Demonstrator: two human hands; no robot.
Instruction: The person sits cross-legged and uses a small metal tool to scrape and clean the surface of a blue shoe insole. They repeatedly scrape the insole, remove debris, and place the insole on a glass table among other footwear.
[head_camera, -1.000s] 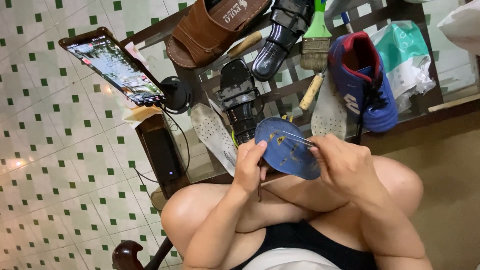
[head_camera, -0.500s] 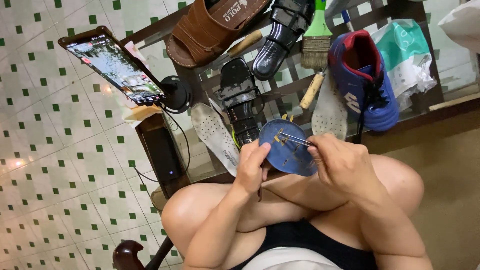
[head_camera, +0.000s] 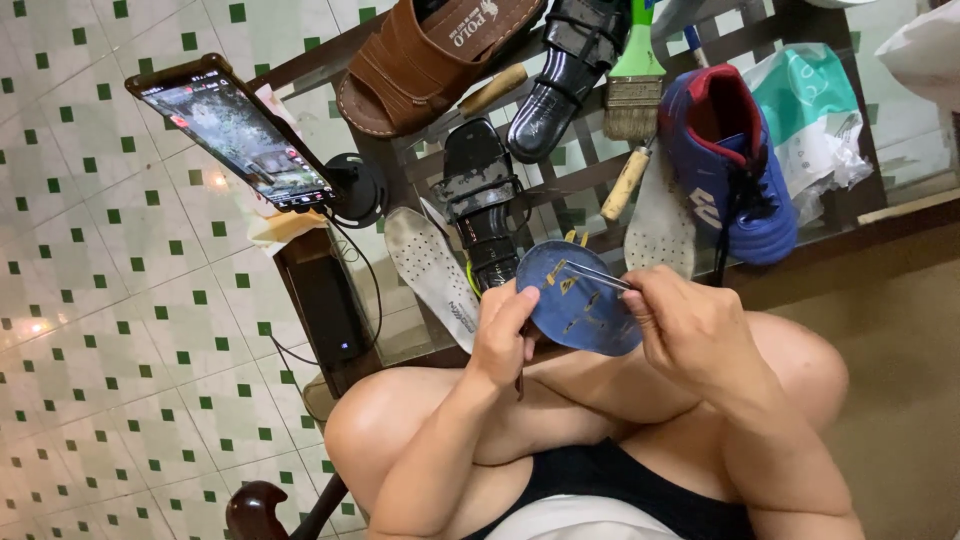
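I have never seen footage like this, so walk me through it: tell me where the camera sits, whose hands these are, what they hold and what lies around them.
The single view comes from a camera worn on a person's head, looking down over their knees. No machine here, only two bare hands. The left hand holds a blue shoe sole by its edge. The right hand pinches a thin metal tool, its tip resting on the sole. Beyond them is a glass table carrying a brown sandal, black shoes, a paintbrush, two white insoles and a blue and red sports shoe. To the left, a phone sits on a stand above a tiled floor.
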